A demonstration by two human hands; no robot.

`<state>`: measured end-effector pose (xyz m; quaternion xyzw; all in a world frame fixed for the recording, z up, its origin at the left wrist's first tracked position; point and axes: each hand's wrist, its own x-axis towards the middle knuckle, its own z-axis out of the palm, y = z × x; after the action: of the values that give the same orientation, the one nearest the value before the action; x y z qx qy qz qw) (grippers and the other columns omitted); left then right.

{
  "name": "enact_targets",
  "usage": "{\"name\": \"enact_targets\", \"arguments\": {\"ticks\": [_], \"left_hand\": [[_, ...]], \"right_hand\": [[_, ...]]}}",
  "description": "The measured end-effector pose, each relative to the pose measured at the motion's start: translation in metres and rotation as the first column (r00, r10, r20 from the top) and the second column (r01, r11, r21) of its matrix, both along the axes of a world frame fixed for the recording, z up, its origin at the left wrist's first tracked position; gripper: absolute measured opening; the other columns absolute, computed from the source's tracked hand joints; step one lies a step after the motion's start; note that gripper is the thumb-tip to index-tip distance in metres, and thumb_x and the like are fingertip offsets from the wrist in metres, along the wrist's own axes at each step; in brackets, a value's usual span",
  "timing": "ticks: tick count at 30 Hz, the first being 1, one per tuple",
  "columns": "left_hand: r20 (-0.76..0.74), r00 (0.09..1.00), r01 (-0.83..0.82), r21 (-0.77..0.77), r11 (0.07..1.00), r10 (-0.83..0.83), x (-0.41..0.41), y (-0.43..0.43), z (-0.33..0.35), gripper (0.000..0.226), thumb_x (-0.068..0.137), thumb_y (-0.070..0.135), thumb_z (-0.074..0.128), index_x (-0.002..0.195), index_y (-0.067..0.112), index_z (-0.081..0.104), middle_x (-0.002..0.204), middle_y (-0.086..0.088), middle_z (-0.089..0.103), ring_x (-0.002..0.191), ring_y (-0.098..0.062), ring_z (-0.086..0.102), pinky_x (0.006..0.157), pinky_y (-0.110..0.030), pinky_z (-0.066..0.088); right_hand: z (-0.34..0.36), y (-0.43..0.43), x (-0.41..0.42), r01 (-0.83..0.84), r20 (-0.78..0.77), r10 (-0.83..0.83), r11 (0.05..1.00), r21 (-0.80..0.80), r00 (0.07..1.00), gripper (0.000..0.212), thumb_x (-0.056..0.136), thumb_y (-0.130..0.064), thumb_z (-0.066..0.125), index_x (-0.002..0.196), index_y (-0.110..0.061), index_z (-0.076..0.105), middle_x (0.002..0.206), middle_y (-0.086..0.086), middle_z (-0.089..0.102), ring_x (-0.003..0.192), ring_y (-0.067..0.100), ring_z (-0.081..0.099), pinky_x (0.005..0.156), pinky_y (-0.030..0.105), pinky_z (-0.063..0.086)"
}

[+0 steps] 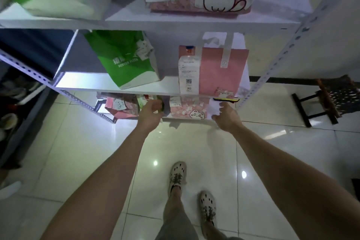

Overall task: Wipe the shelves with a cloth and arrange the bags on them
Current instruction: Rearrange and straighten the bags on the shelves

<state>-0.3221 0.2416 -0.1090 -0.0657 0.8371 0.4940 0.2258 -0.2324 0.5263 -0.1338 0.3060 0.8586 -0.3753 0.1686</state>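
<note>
White metal shelves [155,23] over tiled floor [78,152] | left hand [151,112] curled around something green, mostly hidden | right hand [226,116] loose, empty, beside pink cat bag [188,109] on lowest shelf | green bag [126,58], pink bag [218,70] on middle shelf | cloth not identifiable

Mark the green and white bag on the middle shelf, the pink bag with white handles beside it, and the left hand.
green and white bag [128,60], head view, green front panel
pink bag with white handles [220,72], head view, pink front
left hand [151,112], head view, back of hand
</note>
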Motion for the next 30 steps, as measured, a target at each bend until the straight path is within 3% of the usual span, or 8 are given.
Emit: {"name": "enact_targets", "arguments": {"ticks": [8, 15, 23, 30], "left_hand": [[-0.012, 0.997, -0.074, -0.084, 0.994, 0.073, 0.042, -0.093, -0.004, 0.041, 0.094, -0.002, 0.074, 0.132, 0.011, 0.069, 0.125, -0.009, 0.075, 0.123, -0.026, 0.07, 0.111, -0.048, 0.054], [0.029, 0.99, -0.135, -0.129, 0.982, 0.139, 0.047, -0.184, -0.022, 0.039, 0.096, -0.001, 0.072, 0.132, 0.013, 0.07, 0.126, -0.009, 0.076, 0.123, -0.024, 0.07, 0.106, -0.043, 0.056], [0.068, 0.997, -0.038, -0.153, 0.987, 0.049, 0.009, -0.282, -0.041, 0.036, 0.097, 0.001, 0.071, 0.13, 0.016, 0.071, 0.122, -0.005, 0.078, 0.119, -0.022, 0.072, 0.109, -0.044, 0.054], [0.053, 0.998, 0.043, -0.22, 0.975, -0.032, -0.05, -0.341, -0.066, 0.027, 0.098, 0.018, 0.073, 0.125, 0.023, 0.073, 0.113, 0.004, 0.077, 0.112, -0.021, 0.072, 0.102, -0.036, 0.056]], "right_hand": [[-0.007, -0.097, -0.013, -0.28, 0.014, 0.28, 0.959, -0.039, 0.96, 0.06, 0.101, -0.026, 0.068, 0.154, -0.012, 0.045, 0.146, 0.013, 0.06, 0.132, 0.036, 0.058, 0.107, 0.044, 0.051], [-0.025, -0.193, -0.036, -0.382, -0.002, 0.382, 0.923, -0.056, 0.924, 0.059, 0.099, -0.026, 0.07, 0.152, -0.011, 0.049, 0.145, 0.012, 0.062, 0.129, 0.034, 0.06, 0.094, 0.033, 0.045], [-0.031, -0.297, -0.061, -0.298, 0.036, 0.303, 0.95, -0.096, 0.952, 0.06, 0.098, -0.025, 0.071, 0.152, -0.011, 0.049, 0.146, 0.009, 0.062, 0.134, 0.03, 0.057, 0.113, 0.037, 0.047], [-0.058, -0.368, -0.089, -0.213, 0.026, 0.218, 0.97, -0.115, 0.976, 0.059, 0.099, -0.026, 0.07, 0.152, -0.013, 0.049, 0.147, 0.01, 0.061, 0.132, 0.029, 0.06, 0.113, 0.04, 0.048]]}}
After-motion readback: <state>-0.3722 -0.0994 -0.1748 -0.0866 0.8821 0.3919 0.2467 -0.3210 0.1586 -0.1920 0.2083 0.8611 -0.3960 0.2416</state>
